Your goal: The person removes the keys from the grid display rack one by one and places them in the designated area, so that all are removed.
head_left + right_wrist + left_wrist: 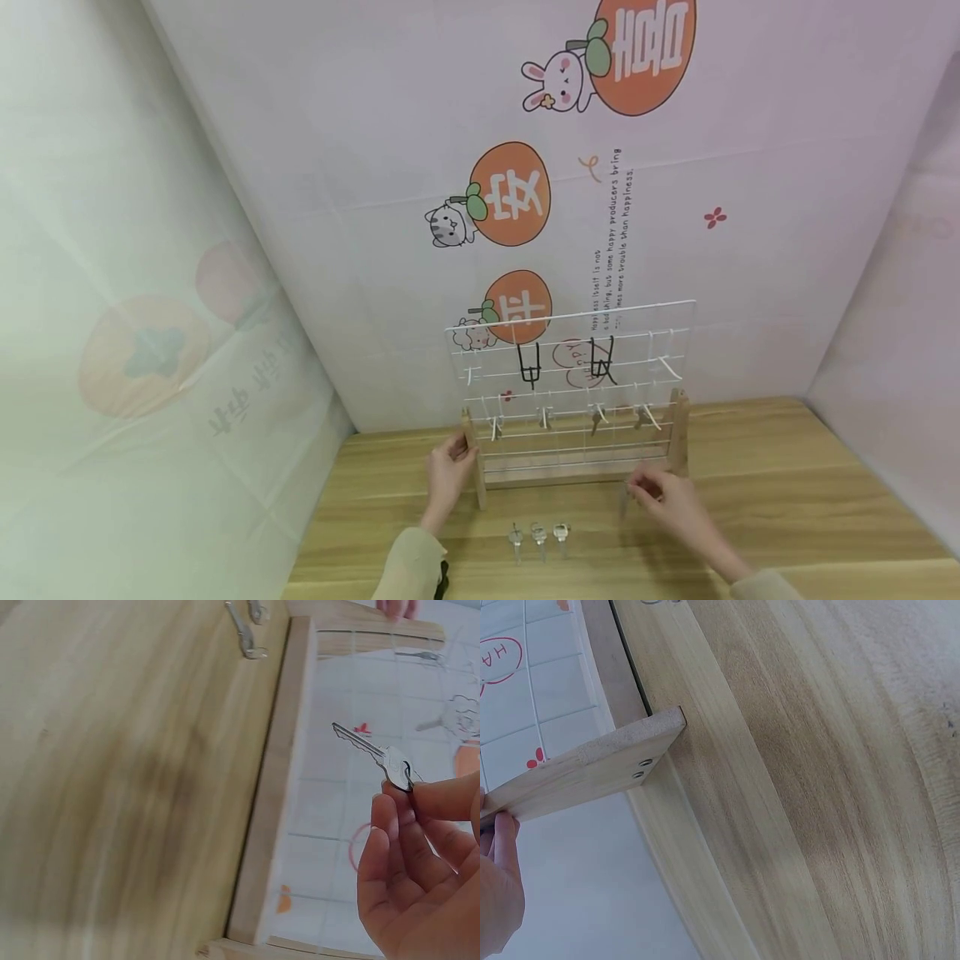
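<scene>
A white wire grid rack stands on a wooden base, with a wooden upright at its left end. My left hand grips that upright, thumb on one side and fingers on the other. In front of the rack's right end, my right hand pinches a silver key by the small ring at its head; the toothed blade points away from the fingers. Three more keys lie in a row on the table before the rack. On the rack's lower hooks hang several keys.
Two black wire holders hang on the upper grid. A white hook juts out at the upper right. The wood-grain table meets a printed cloth backdrop behind the rack, with cloth walls at both sides.
</scene>
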### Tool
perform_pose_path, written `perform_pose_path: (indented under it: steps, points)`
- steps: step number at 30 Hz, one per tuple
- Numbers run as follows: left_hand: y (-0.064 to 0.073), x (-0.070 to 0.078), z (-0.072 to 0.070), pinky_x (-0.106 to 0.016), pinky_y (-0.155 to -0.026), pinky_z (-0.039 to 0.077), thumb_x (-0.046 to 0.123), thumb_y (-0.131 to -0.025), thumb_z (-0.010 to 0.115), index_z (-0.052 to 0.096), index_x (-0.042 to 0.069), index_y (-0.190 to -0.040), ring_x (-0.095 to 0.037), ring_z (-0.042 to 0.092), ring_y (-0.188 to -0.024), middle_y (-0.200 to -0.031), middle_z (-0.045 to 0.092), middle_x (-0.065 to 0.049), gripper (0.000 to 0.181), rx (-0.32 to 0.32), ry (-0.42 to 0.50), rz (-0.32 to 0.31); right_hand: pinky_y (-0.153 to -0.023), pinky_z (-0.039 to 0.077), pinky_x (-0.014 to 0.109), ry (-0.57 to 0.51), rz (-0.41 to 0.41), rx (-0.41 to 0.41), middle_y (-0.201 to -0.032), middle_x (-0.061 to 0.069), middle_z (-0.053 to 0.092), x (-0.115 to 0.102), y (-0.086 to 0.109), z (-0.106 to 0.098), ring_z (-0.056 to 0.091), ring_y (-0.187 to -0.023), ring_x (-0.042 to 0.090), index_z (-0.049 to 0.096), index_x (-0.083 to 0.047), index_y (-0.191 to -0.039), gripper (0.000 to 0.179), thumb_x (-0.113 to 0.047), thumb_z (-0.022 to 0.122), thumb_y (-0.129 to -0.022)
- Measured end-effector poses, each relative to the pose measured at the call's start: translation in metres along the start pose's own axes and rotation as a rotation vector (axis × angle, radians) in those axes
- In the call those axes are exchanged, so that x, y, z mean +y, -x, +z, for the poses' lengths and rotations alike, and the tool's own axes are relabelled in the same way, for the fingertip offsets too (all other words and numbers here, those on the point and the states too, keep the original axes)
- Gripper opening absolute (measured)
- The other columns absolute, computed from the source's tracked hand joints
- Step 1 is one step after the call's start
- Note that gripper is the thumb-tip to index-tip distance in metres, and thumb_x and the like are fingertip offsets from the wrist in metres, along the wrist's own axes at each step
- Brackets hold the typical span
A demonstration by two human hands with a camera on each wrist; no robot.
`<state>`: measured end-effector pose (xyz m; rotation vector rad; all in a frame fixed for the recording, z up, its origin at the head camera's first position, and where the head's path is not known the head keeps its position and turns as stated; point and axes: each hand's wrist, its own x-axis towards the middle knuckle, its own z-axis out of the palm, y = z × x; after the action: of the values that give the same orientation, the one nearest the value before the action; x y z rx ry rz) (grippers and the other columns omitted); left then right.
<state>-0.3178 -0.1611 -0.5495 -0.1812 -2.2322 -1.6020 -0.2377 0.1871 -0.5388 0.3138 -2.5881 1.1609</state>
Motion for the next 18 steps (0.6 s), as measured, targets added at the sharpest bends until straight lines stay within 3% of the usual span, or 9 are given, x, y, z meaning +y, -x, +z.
perform_pose_path:
  steps: [9,18]
  points:
    - [0.001,0.002,0.000,-0.029,-0.083,0.065,-0.005,-0.086,0.070,0.065,-0.013,-0.116,-0.044,0.071,-0.103,-0.112,0.068,-0.034,0.031,-0.003,0.029,-0.031,-0.054,0.050,0.013,-0.036,-0.031,-0.115,-0.075,0.001,0.068,0.011,0.008,0.016,0.051,-0.064,-0.007,0.067,-0.003,-0.089,0.007,-0.009,0.068,-0.090]
    - [0.001,0.001,0.000,-0.029,-0.082,0.065,-0.006,-0.086,0.069,0.063,-0.015,-0.116,-0.047,0.070,-0.102,-0.111,0.067,-0.036,0.032,-0.009,0.037,-0.007,-0.052,0.048,0.012,-0.023,0.003,-0.155,-0.073,-0.003,0.066,0.017,0.008,0.033,0.048,-0.061,-0.006,0.068,-0.005,-0.087,0.005,-0.009,0.070,-0.087]
